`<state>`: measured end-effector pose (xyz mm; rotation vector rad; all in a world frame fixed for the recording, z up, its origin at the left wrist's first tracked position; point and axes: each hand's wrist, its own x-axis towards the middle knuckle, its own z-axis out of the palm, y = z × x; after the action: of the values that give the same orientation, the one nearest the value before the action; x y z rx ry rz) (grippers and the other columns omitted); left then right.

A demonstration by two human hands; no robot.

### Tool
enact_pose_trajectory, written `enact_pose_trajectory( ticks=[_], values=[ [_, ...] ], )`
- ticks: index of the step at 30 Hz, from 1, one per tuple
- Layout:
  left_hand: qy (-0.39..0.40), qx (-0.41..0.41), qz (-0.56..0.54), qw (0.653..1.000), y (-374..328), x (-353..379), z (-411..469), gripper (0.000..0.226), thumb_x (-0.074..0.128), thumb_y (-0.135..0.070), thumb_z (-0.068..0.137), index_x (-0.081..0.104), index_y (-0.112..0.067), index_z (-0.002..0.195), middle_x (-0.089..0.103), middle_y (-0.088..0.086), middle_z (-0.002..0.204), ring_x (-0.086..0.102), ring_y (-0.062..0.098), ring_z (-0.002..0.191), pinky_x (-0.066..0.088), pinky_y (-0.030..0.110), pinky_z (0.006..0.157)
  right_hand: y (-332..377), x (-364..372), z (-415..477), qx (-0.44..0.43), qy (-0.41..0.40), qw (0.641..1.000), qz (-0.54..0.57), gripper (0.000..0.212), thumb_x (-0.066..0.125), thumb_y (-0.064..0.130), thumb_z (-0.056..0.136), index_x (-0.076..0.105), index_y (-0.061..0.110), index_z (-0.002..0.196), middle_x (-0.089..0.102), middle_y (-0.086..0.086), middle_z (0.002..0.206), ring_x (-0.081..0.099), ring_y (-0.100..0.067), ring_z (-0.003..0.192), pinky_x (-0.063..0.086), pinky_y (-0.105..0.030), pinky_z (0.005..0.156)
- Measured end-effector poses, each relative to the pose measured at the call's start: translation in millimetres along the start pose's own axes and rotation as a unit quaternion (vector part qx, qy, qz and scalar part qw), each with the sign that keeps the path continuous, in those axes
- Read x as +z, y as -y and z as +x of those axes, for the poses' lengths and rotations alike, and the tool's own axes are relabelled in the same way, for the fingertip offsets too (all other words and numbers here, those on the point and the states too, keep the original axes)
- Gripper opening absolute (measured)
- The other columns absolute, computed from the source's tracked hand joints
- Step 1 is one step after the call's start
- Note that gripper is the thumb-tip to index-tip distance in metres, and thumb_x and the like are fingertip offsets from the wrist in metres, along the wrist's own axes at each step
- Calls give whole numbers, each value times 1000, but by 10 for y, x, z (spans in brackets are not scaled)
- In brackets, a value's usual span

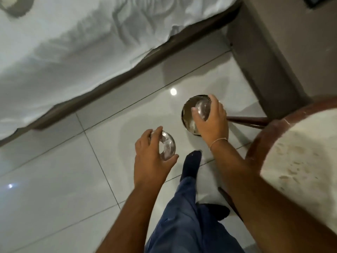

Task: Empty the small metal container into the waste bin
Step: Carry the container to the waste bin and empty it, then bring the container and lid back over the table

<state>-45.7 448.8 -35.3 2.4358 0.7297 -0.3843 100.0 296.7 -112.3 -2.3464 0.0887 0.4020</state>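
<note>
My right hand grips the small shiny metal container, tipped on its side directly above the waste bin. The bin is a round metal one on the tiled floor, and something white shows inside it. My left hand is lower and to the left, over bare floor, holding a round shiny metal piece that looks like a ring-shaped lid. Motion blur hides what is inside the container.
A bed with a white sheet and a dark wooden frame runs across the upper left. On the right is a round pale-topped table with a wooden rim and legs. My dark-socked foot is just below the bin.
</note>
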Motion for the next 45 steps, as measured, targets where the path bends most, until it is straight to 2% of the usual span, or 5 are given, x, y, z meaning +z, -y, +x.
enact_pose_trajectory(
  ticks=[9,26,31,36,45],
  values=[
    [-11,-83,-72,994,250,178,-13,99,90,-46,80,34,-38,161,37,-2,166,32,23,152,47,42,115,-97,112,60,-138,-115,984,-15,72,57,69,100,43,25,156,55,-5,153,54,-23,139,46,-19,106],
    [12,-89,-64,994,126,213,146,100,89,-46,82,32,-35,163,35,-2,167,30,23,152,45,40,115,-6,372,174,7,48,995,-84,88,74,57,95,35,23,166,52,-9,163,48,-32,149,54,-55,114],
    [17,-64,-60,996,31,329,216,101,90,-46,79,35,-34,162,38,-1,163,34,24,149,45,36,111,106,197,422,-120,-172,977,-24,78,65,76,92,46,31,153,58,2,150,57,-19,133,61,-33,96],
    [21,-53,-58,997,89,406,177,100,91,-44,78,37,-32,162,41,0,162,37,24,147,42,32,108,-43,472,247,45,57,994,-81,93,78,59,91,35,22,165,57,-10,158,52,-34,144,53,-51,113],
    [145,-121,-225,956,-210,455,390,91,88,-66,71,52,-40,150,60,-6,143,61,9,117,51,25,94,58,-52,234,120,-45,957,258,91,72,71,80,35,41,158,62,-2,148,69,-11,120,61,-17,82]
  ],
)
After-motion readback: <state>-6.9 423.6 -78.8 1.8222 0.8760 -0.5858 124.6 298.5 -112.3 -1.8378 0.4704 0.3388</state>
